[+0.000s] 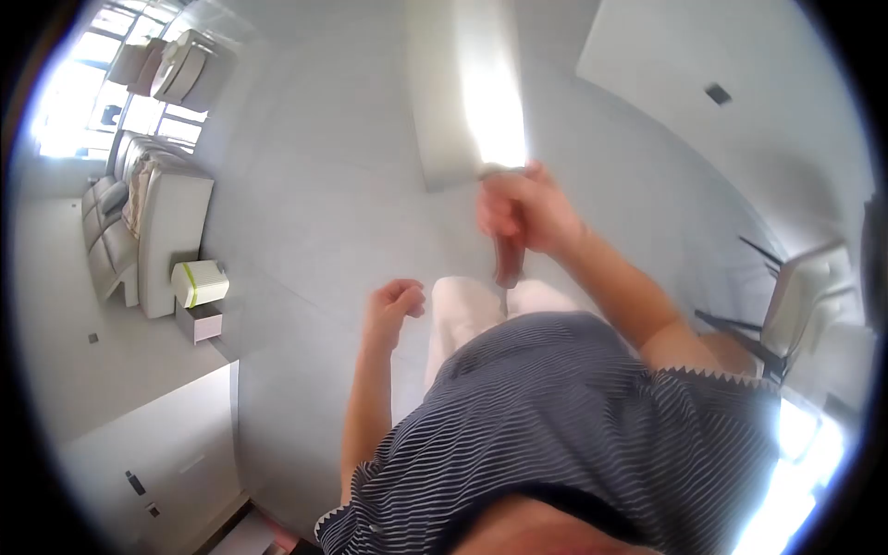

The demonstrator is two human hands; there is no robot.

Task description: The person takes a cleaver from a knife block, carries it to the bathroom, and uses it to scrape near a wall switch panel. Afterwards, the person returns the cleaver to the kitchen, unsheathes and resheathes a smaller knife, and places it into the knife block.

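My right hand (527, 208) is raised in front of my body with its fingers wrapped round a reddish-brown handle-like object (508, 263). The object's lower end sticks out below my fist, tapered and blurred; my fingers hide its middle, and glare beyond the fist keeps me from telling its kind. My left hand (396, 310) hangs beside my left thigh, its fingers curled in, and nothing shows in it. Between the two hands are my pale trousers (470, 305).
Beyond my right hand lies a pale, brightly glaring surface (439, 120). A grey sofa (171, 227) and a white box with a green band (199, 282) stand to the left. Chairs (800, 301) are at the right, near a white wall (684, 55). Grey floor (305, 185) surrounds me.
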